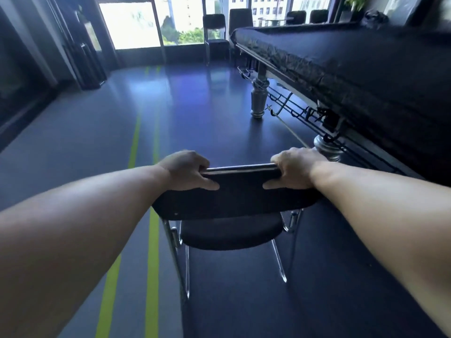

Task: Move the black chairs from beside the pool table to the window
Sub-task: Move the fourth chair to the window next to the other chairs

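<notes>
Both hands grip the top of a black chair (234, 203) that stands on the dark floor (97, 123) just left of the pool table (366, 69); the left hand (186, 170) is curled around the left end of the chrome bar along the chair's backrest, fingers over the far side and thumb lying against the near face of the backrest; the right hand (294, 168) clasps the right end of the same bar in the same manner. The chair faces away from the person, its padded seat below the backrest and its chrome legs reaching the floor; whether every leg touches the floor cannot be told.

The pool table is draped in a black cover and runs along the chair's right side toward the window (151, 23); one turned silver leg (259, 98) of the table stands ahead of the chair, another sits just beyond the right hand. Yellow-green stripes (152, 240) on the floor pass left of the chair and lead on toward the window. At the table's far end, by the window, stands another black chair (216, 32); further dark chair backs show to its right.
</notes>
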Tool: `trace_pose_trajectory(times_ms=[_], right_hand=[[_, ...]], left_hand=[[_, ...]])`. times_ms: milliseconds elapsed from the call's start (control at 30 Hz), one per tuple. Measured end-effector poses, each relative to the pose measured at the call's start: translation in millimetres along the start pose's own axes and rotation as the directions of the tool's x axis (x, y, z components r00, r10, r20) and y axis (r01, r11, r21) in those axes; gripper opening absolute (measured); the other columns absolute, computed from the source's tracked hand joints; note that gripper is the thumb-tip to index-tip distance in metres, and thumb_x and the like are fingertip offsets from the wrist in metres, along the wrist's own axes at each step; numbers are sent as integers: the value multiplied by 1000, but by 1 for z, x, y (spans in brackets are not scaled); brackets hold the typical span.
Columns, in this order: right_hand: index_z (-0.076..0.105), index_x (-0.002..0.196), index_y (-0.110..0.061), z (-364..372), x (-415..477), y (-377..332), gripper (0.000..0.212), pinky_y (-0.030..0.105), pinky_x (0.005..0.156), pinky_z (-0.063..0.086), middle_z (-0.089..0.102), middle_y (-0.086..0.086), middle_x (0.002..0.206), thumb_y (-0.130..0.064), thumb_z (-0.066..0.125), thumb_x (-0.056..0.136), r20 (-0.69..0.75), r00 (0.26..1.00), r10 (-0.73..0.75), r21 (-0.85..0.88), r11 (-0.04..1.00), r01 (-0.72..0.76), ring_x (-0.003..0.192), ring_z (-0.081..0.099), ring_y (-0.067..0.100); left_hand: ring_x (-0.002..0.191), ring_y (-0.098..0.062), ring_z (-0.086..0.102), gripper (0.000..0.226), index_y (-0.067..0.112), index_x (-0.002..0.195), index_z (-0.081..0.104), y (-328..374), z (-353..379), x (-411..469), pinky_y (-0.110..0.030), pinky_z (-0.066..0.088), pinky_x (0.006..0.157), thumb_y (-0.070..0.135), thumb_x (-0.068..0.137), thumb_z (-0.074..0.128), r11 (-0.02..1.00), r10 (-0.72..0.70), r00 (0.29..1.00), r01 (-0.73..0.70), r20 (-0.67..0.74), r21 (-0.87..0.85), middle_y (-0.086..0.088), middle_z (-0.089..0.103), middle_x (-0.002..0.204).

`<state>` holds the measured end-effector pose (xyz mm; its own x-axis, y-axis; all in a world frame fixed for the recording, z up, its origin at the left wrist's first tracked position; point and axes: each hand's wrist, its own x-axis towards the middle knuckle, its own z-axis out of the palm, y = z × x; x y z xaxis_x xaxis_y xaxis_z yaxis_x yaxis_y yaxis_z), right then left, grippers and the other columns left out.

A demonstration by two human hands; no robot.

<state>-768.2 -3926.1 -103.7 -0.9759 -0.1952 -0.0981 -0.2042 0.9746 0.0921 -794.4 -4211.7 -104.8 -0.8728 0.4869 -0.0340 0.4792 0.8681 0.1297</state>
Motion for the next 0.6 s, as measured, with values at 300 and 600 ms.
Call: trace_pose_trajectory(times_ms=[300,600], right_hand=[[64,68,-23,28,20,36,80,39,75,40,70,10,89,-76,6,84,-313,942,123,64,992,-109,93,66,34],[67,70,-45,35,62,67,90,33,66,38,68,-11,71,-104,-2,58,-401,914,67,188,982,11,81,65,23]], left_hand=[[52,-14,43,103,15,54,56,-20,31,4,-29,29,53,105,58,6,969,-143,945,194,-293,155,7,47,51],[58,-23,47,97,17,50,50,-22,30,38,-32,31,58,107,53,12,956,-226,875,283,-428,73,8,45,49]])
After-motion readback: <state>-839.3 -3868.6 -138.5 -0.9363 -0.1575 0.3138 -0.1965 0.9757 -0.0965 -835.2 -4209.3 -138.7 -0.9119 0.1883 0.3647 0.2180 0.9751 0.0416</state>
